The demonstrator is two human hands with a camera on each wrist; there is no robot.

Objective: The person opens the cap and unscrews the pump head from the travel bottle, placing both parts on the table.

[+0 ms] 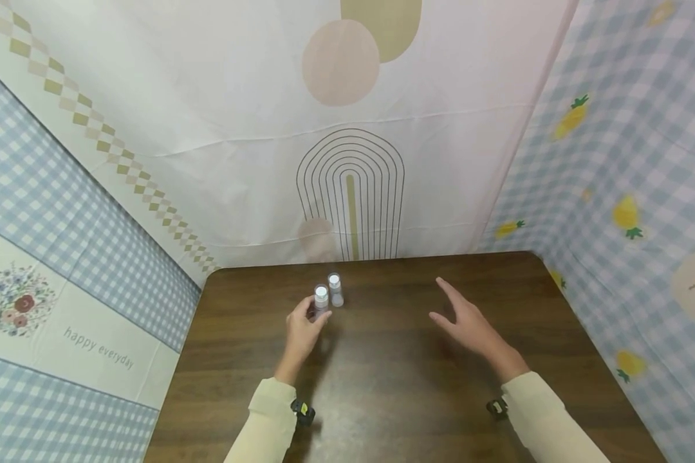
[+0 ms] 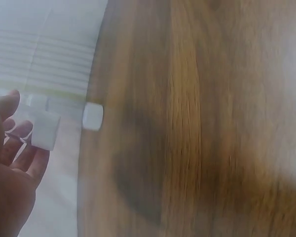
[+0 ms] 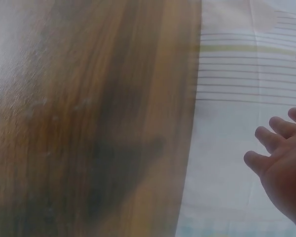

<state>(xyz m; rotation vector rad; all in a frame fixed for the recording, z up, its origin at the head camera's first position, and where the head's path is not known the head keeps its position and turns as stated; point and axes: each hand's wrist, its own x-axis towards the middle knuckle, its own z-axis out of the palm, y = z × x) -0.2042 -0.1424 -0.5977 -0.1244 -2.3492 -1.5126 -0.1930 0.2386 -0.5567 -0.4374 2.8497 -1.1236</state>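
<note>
Pale sleeves reach over the worktop in the head view, where the left grip is closed about one small bottle near the far edge, left of its middle; a second bottle stands upright just beside it. With one in hand and the other untouched, the work looks under way, though how much is left cannot be told. Both bottles look slim, white-capped, pale and translucent lower down. From the left wrist, thumb and fingers curl round the held one, whose white end seems clear of the worktop, while the other's white end shows at the far edge. From the right wrist, the right grip is loose, holding nothing, against white cloth beyond the far edge
</note>
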